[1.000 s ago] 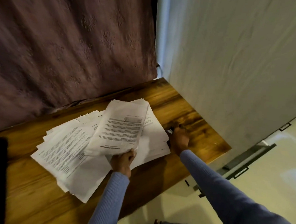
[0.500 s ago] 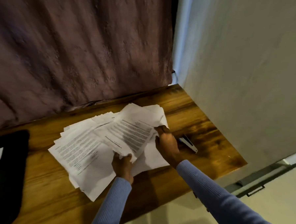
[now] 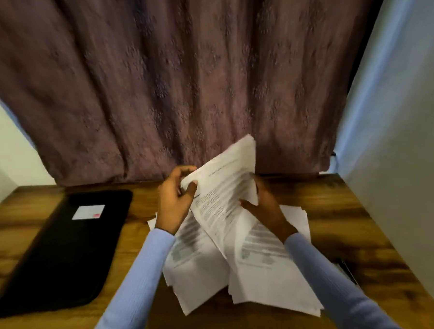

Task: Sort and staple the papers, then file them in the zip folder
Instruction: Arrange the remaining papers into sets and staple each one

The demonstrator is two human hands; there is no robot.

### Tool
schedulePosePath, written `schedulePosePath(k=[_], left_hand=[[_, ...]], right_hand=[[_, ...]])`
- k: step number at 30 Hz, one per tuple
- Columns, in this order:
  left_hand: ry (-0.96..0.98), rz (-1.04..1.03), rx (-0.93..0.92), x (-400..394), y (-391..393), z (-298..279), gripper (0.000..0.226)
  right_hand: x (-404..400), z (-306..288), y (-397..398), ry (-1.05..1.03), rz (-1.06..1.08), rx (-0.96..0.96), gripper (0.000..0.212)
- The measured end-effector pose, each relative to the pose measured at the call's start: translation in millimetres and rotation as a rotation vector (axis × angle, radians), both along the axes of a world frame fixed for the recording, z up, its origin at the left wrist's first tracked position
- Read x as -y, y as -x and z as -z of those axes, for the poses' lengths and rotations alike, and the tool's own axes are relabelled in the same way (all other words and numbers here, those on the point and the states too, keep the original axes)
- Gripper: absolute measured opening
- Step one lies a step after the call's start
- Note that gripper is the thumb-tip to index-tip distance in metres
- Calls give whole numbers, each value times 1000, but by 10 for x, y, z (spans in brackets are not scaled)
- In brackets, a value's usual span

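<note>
Dim indoor shot, warm-toned. Cooler bluish light spills along the wall (image 3: 394,119) at right, near the curtain (image 3: 181,78) edge. Curtain is smeared with motion blur; the printed text on the papers (image 3: 264,275) is unreadable. Both sleeves (image 3: 132,294) are soft at the bottom. Wide-angle bending shows at the table (image 3: 365,232) edges. The black folder (image 3: 65,260) is crushed to near-featureless dark. Soft shadows under the sheets.

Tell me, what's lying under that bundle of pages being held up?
Beneath the raised sheets, gripped by the left hand and right hand, loose printed papers lie spread on the wooden table. Whatever lies under that pile is covered.
</note>
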State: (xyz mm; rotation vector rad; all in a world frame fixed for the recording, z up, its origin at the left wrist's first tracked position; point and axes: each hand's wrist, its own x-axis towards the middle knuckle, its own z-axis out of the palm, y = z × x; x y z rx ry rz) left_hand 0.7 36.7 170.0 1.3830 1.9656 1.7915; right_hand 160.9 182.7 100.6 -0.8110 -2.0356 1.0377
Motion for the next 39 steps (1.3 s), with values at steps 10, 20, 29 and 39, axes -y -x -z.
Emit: schedulePosePath(k=[10,20,29,39], left_hand=[[-222,147,276,-71,145,-376,36],[-47,21,645,-30,-2,470,20],[-9,4,646,-113,100,514,26],[-23,50,777,-344,53,471,24]], right_hand=[[-82,-565,-104,432,-123,-407,30],[170,-88,-77,498,-91,-358,37],[96,-82,20,472,-83,-241,39],[10,-211,-141,464,-109,-183,32]])
